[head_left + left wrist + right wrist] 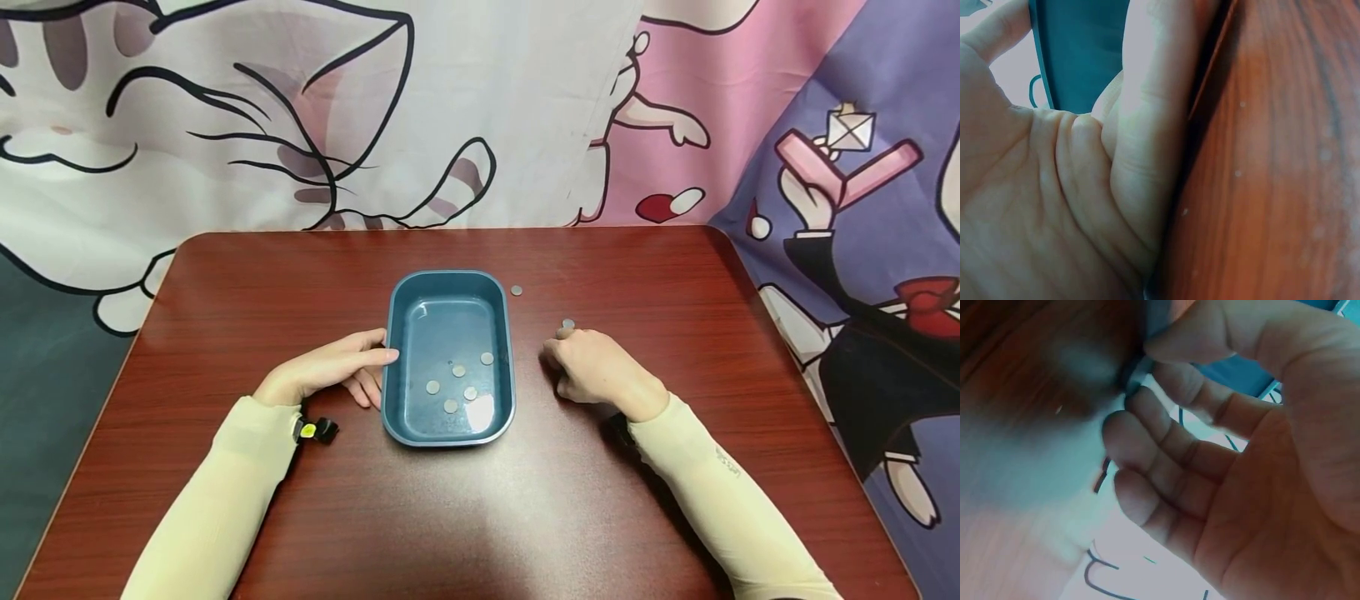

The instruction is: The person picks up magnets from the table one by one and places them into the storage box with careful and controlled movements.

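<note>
A blue tray [448,283] sits mid-table with several coins [458,371] lying in it. My left hand [372,360] rests on the table with straight fingers against the tray's left wall [1079,50]; it holds nothing. To the right of the tray, my right hand [561,336] is curled, fingertips at a coin [568,323] on the table. In the right wrist view the thumb and forefinger pinch that coin [1134,375] by its edge. Another coin [516,290] lies loose near the tray's far right corner.
The red-brown wooden table [675,275] has rounded corners and a cartoon-print cloth [300,108] hanging behind it. A small black and yellow device [315,430] sits at my left wrist. Both forearms wear cream sleeves.
</note>
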Available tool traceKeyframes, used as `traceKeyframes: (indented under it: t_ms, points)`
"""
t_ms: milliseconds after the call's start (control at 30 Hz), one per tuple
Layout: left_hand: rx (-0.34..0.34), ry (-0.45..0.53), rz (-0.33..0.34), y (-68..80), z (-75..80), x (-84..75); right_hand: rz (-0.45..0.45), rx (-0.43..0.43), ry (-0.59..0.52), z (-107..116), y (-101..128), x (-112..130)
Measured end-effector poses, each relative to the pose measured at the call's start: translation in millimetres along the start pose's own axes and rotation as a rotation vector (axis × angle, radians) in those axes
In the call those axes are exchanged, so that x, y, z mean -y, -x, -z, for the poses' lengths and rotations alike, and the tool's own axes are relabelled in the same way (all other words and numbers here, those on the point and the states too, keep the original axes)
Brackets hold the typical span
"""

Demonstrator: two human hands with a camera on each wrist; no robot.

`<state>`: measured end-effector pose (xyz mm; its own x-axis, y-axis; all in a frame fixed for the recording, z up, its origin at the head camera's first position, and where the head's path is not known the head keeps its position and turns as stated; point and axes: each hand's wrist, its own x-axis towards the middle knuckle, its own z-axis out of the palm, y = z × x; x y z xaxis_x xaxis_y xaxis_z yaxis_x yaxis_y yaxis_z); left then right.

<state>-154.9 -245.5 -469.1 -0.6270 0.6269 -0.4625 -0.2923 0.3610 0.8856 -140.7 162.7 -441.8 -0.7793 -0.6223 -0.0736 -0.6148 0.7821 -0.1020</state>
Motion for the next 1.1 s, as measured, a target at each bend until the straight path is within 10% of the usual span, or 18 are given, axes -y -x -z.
traceKeyframes:
  t_ms: [633,1100]
  points:
    - [-0.010,0.003,0.020,-1.1,0.1,0.1,0.160,-0.287,-0.035,27,-26,21]
    - [-0.009,0.005,0.018,-0.8,0.2,-0.6,0.323,-0.346,-0.034,36,-57,50]
